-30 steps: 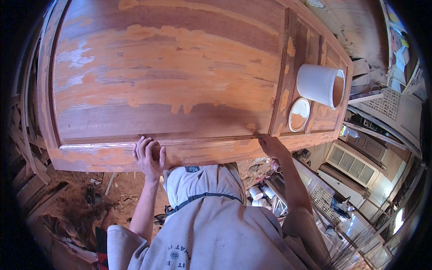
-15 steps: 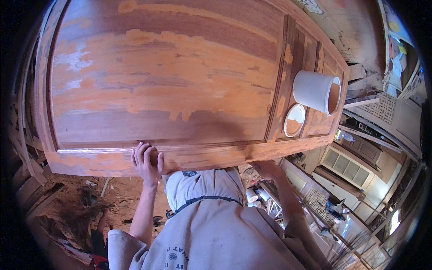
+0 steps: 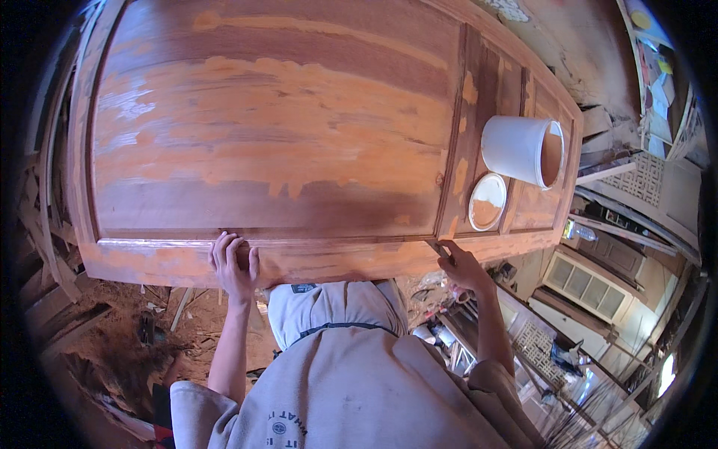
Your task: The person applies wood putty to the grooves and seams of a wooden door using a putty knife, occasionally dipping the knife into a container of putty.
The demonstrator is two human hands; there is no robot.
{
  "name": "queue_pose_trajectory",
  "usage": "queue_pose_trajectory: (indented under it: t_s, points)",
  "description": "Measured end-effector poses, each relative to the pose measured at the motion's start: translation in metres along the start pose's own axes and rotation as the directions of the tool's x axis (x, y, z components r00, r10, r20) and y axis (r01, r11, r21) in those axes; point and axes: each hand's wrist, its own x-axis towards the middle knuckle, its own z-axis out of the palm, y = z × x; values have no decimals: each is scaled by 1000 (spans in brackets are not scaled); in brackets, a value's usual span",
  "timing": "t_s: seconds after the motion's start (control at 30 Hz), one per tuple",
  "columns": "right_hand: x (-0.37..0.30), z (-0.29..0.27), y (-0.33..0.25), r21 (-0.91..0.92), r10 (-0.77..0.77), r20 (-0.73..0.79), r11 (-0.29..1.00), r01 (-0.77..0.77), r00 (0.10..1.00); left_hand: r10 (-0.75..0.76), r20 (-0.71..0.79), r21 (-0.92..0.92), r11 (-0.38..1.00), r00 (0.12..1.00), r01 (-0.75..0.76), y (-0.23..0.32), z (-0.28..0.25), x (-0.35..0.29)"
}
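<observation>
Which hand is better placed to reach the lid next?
The right hand, most likely: it is nearer the lid and holds a thin tool. The left hand rests at the near edge of the panel, farther off.

My left hand rests on the near rail of the panelled wooden door, fingers bent. My right hand grips a thin tool, tip at the rail's inner edge. Orange filler coats much of the large panel. Rightward, a white tub sits beside a round lid bearing orange paste.
</observation>
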Motion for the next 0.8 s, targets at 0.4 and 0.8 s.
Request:
queue_pose_trajectory:
  t_s: [0.4,0.8]
  points:
    - [40,-29,59,-99,-215,-39,973,210,976,-18,-188,68,997,982,31,24,6,-7]
    - [76,-69,50,-395,-627,329,588,706,706,-350,-311,-197,933,884,300,231,92,-165]
